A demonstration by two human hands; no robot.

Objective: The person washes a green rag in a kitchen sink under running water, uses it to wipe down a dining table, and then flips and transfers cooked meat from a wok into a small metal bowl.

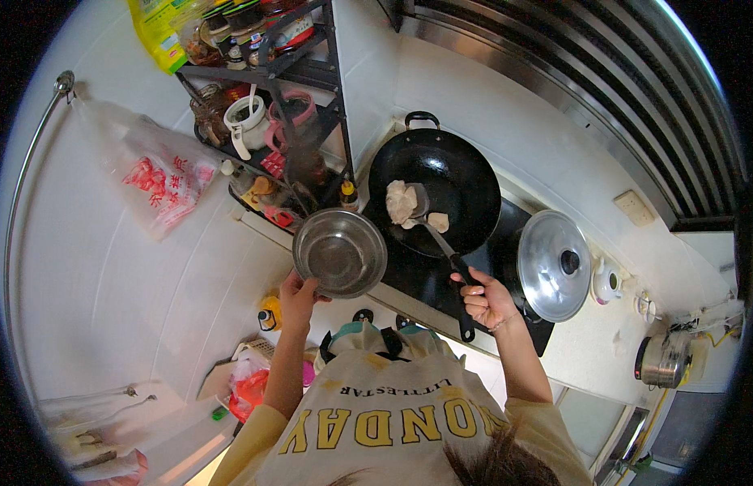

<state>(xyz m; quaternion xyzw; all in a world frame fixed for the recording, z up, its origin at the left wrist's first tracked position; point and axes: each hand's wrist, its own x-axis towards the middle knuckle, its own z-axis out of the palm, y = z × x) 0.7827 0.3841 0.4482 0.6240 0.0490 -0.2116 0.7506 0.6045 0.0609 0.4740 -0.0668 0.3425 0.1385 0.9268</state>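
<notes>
My left hand (300,296) grips the near rim of a round stainless steel bowl (339,254), which shows no food inside. The bowl is held just left of the black wok (455,170), over the counter's edge. In my right hand (487,300) is the black handle of a metal spatula (438,236). Its blade sits inside the wok, against a mound of pale food pieces (402,202). One separate pale piece (438,222) lies beside the blade. The wok rests on a black glass cooktop (422,302).
A black metal rack (303,73) with jars and bottles stands behind the bowl. A lidded pot with a shiny lid (552,261) sits right of the wok. Overhead hangs a range hood (565,79). A plastic bag (164,176) hangs on the left wall.
</notes>
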